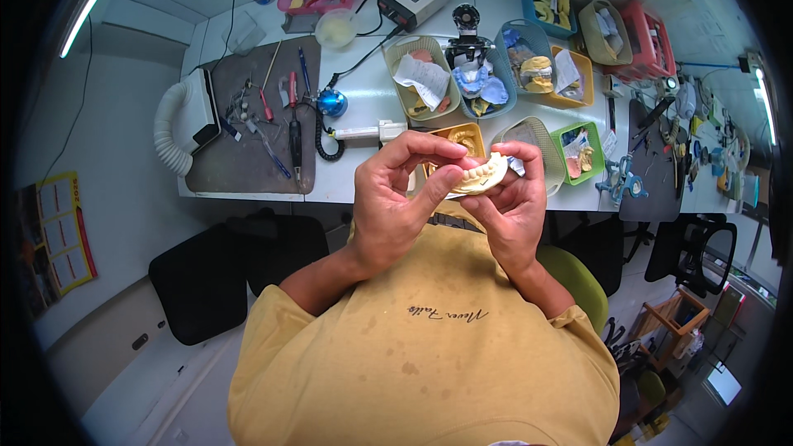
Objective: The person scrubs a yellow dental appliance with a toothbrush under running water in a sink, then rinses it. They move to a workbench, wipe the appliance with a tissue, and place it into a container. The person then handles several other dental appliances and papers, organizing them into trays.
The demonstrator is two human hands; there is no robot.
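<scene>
Between both hands, in front of my chest, I hold a cream-coloured dental cast point(481, 177) with a curved row of teeth. My left hand point(406, 190) is closed, its thumb and fingertips pressing at the cast's left end. The fingers of my right hand point(514, 198) wrap round the right end, thumb beneath the front edge. Just behind the cast, an orange tray point(467, 134) holds another yellowish cast, partly hidden by my hands. A green basket point(578, 154) with cast pieces stands to the right.
A dark mat point(256, 161) with hand tools lies at the left, by a white suction hose point(169, 134). Several baskets of casts, like the beige one point(395, 74), line the back beside an articulator point(467, 48). A blue metal stand point(621, 182) sits near the front edge.
</scene>
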